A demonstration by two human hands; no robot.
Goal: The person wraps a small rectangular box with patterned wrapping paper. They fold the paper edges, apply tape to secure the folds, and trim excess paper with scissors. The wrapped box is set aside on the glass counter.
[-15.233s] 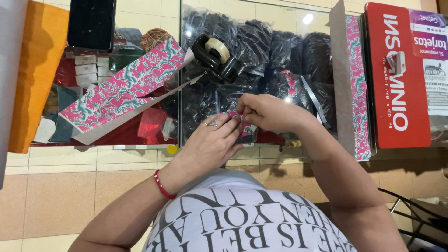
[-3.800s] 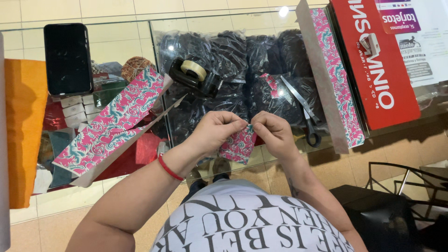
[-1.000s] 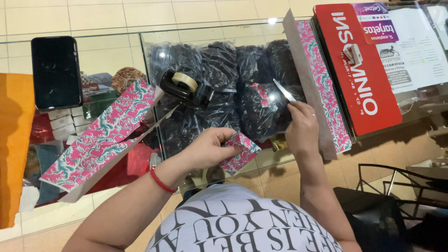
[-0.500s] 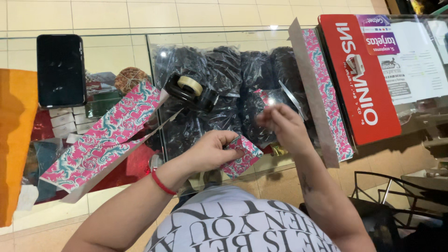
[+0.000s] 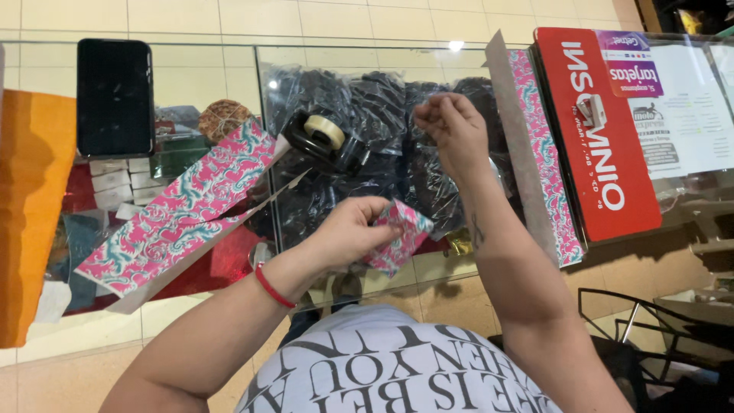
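My left hand [image 5: 348, 229] grips a small packet wrapped in pink-and-teal patterned paper [image 5: 403, 239], held just above the near edge of a glass counter [image 5: 474, 264]. My right hand [image 5: 455, 130] is raised above and to the right of the packet, over the counter. Its fingertips are pinched together, and I cannot make out anything between them. A black tape dispenser with a roll of clear tape [image 5: 329, 141] sits on the glass to the left of my right hand. A red band circles my left wrist.
A long strip of the same patterned paper [image 5: 183, 210] lies on the glass at left, another [image 5: 539, 153] at right beside a red box [image 5: 596, 130]. A black phone [image 5: 115, 95] and orange paper [image 5: 30, 206] lie far left. Black bagged goods [image 5: 382, 99] fill the case below. A metal frame [image 5: 650, 329] stands lower right.
My right hand left the packet, reached right toward the paper strip, then came back up toward the middle with pinched fingers. My left hand kept hold of the packet.
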